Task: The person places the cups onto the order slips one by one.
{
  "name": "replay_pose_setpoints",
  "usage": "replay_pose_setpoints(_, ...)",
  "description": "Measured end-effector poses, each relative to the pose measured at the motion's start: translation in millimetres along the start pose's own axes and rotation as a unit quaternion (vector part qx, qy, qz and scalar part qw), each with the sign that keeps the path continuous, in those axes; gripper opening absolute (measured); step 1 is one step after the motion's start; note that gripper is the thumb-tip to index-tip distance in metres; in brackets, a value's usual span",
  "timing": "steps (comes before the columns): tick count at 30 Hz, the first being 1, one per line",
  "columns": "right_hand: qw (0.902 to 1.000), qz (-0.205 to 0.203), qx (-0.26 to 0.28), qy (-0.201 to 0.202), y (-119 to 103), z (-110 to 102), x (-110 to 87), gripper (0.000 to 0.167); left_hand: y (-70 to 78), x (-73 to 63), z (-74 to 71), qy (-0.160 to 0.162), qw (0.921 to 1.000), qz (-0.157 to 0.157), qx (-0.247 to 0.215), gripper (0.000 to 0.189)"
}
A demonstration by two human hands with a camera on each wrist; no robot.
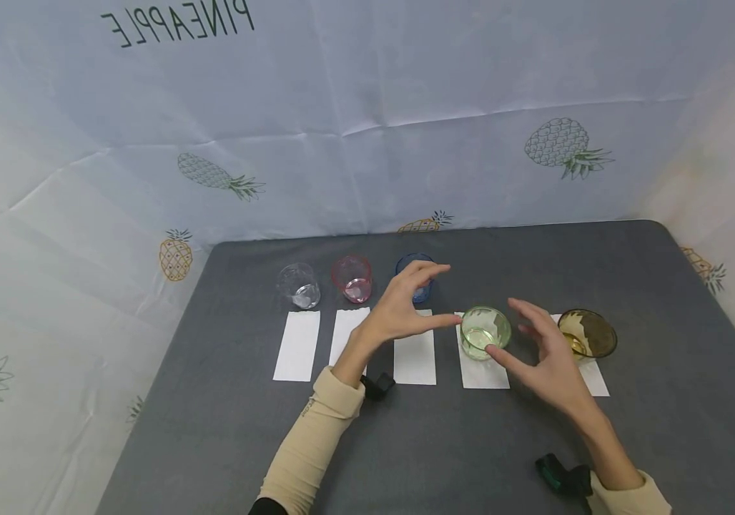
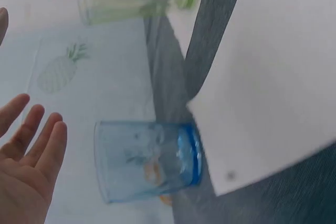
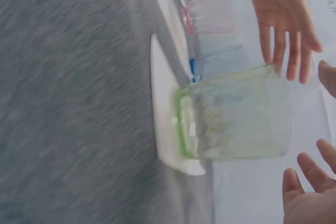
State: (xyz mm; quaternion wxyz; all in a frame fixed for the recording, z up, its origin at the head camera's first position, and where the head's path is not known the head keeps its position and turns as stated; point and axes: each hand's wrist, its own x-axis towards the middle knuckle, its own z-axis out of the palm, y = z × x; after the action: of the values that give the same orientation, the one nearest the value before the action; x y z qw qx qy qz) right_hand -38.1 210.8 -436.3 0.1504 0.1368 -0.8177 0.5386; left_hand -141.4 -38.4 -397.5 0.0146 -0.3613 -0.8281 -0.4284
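Observation:
A green glass [image 1: 485, 335] stands upright on a white paper strip [image 1: 486, 377]. My right hand [image 1: 550, 365] is beside it with fingers spread, its thumb overlapping the near rim in the head view; in the right wrist view the fingers show apart from the green glass [image 3: 236, 116]. My left hand [image 1: 396, 309] reaches over from the left, thumb extended toward the green glass's left rim, fingers loosely spread and holding nothing. Behind the left hand stands a blue glass [image 1: 423, 292], partly hidden in the head view; the left wrist view shows the blue glass [image 2: 142, 161] whole.
Further left along the back stand a clear glass [image 1: 298, 286] and a pink glass [image 1: 352, 279]. An amber glass [image 1: 599, 336] stands to the right on another paper strip [image 1: 595, 379]. More white strips lie in a row on the grey table [image 1: 213, 429], which meets a pineapple-print cloth [image 1: 342, 179].

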Motion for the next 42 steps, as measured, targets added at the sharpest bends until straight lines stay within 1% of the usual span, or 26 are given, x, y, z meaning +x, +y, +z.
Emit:
replay_pose_setpoints(3, 0.9995, -0.014, 0.027, 0.008, -6.9, 1.8, 3.3, 0.081, -4.8, 1.5, -9.0, 0.010, 0.9999, 0.004, 0.003, 0.078)
replay_pose_setpoints(6, 0.9980, -0.032, 0.054, 0.008, -14.6, 4.6, 7.2, 0.080, -9.9, 3.2, -17.2, 0.018, 0.9998, 0.005, 0.011, 0.079)
replay_pose_setpoints(9, 0.9961, -0.040, 0.079, 0.002, -21.8, 9.0, 11.1, 0.079, -14.6, 4.9, -24.3, 0.016, 0.9998, 0.003, 0.015, 0.080)
replay_pose_setpoints(13, 0.9945, -0.040, 0.097, -0.006, -28.1, 17.2, 15.6, 0.078, -20.5, 6.9, -32.6, 0.008, 0.9998, -0.001, 0.016, 0.079)
replay_pose_setpoints(16, 0.9945, -0.042, 0.096, -0.009, -30.9, 24.7, 18.2, 0.077, -25.7, 8.6, -37.8, 0.001, 0.9997, -0.006, 0.024, 0.078)
replay_pose_setpoints(21, 0.9964, -0.044, 0.071, -0.017, -35.0, 38.6, 21.0, 0.077, -36.5, 13.2, -45.3, -0.015, 0.9982, -0.017, 0.056, 0.077)
replay_pose_setpoints(24, 0.9968, -0.041, 0.063, -0.024, -37.0, 47.8, 21.7, 0.076, -41.8, 15.7, -49.0, -0.023, 0.9976, -0.028, 0.059, 0.077)
replay_pose_setpoints(28, 0.9954, -0.038, 0.080, -0.036, -38.4, 61.0, 20.5, 0.073, -46.3, 18.8, -52.3, -0.035, 0.9970, -0.038, 0.057, 0.078)
replay_pose_setpoints(33, 0.9927, -0.052, 0.095, -0.053, -38.9, 77.3, 17.5, 0.072, -51.0, 22.9, -52.8, -0.048, 0.9964, -0.042, 0.056, 0.079)
replay_pose_setpoints(36, 0.9918, -0.055, 0.094, -0.067, -38.1, 85.7, 16.3, 0.072, -53.7, 24.4, -51.8, -0.051, 0.9961, -0.044, 0.057, 0.079)
replay_pose_setpoints(42, 0.9944, -0.024, 0.059, -0.085, -33.5, 95.3, 14.0, 0.068, -59.3, 26.8, -48.0, -0.053, 0.9959, -0.049, 0.054, 0.077)
